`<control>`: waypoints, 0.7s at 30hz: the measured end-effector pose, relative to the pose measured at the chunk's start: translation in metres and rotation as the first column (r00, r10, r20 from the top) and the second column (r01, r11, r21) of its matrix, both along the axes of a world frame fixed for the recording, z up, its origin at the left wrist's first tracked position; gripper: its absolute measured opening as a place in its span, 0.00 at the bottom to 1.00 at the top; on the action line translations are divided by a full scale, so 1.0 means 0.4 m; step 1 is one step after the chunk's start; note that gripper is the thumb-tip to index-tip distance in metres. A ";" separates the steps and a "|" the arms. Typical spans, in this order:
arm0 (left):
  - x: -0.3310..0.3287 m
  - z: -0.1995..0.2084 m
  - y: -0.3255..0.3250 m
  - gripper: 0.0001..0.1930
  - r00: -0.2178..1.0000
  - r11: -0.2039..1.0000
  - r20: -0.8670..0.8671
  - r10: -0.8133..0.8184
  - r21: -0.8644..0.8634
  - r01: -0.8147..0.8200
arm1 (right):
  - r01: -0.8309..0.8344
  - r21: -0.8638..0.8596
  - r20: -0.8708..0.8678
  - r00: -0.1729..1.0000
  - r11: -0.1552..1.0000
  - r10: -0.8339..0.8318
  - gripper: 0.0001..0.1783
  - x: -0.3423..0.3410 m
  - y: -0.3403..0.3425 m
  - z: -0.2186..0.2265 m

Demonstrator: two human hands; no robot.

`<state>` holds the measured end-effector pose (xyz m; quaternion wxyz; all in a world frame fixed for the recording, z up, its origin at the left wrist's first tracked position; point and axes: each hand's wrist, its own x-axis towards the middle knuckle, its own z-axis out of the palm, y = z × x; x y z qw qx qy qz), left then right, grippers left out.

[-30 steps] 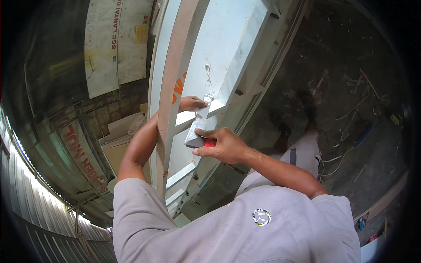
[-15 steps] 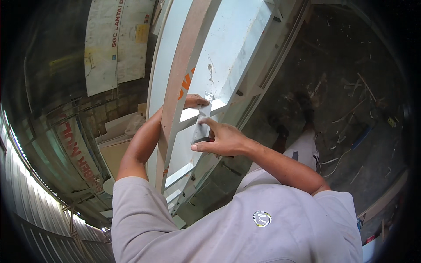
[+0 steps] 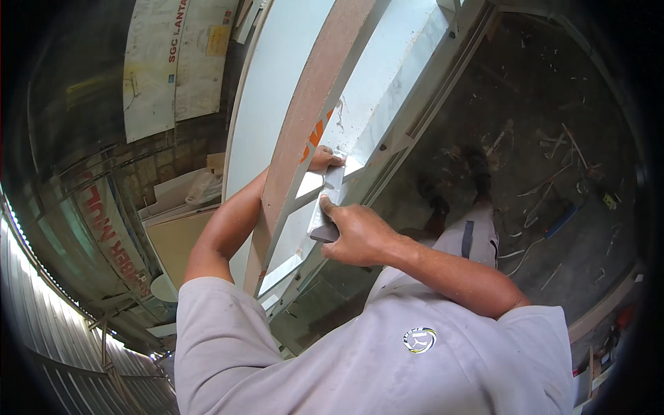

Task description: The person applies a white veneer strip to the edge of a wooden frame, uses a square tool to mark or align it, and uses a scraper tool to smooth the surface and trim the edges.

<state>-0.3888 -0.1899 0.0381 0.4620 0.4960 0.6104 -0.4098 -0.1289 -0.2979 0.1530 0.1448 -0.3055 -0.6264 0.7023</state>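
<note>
My right hand (image 3: 363,234) is closed round the near end of a short, flat grey bar (image 3: 319,224), with a finger lying along its upper face. At the bar's far end, the fingers of my left hand (image 3: 325,158) are bent and pressed against it. The bar lies across a cross-piece of a long white frame (image 3: 401,104). My left forearm passes behind a brownish upright board (image 3: 299,111) with orange marking, which hides part of the wrist. The bar's exact kind is unclear.
Pale panels (image 3: 181,62) lean at the back left, near stacked boards (image 3: 176,238). Scraps and strips of wood (image 3: 574,145) litter the dark floor on the right, with a blue tool (image 3: 561,220) and a cable among them. Corrugated metal wall (image 3: 55,325) stands lower left.
My right hand has gone from a spread grip, thumb stretched out, to a closer grip round the bar's near end. My left hand stays at the far end. The whole view has shifted slightly.
</note>
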 end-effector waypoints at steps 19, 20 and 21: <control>0.046 0.060 0.024 0.27 0.966 0.965 0.001 0.257 -0.043 -0.257 | 0.087 -0.092 -0.047 0.995 0.992 -0.091 0.45 -0.078 0.035 0.009; 0.057 0.061 0.032 0.27 0.967 0.966 0.008 0.254 -0.047 -0.254 | 0.065 -0.042 -0.009 0.998 0.997 -0.066 0.45 -0.089 0.058 -0.003; 0.068 0.062 0.032 0.27 0.966 0.965 0.012 0.258 -0.050 -0.257 | 0.086 -0.022 -0.010 0.996 0.996 -0.086 0.45 -0.087 0.072 -0.008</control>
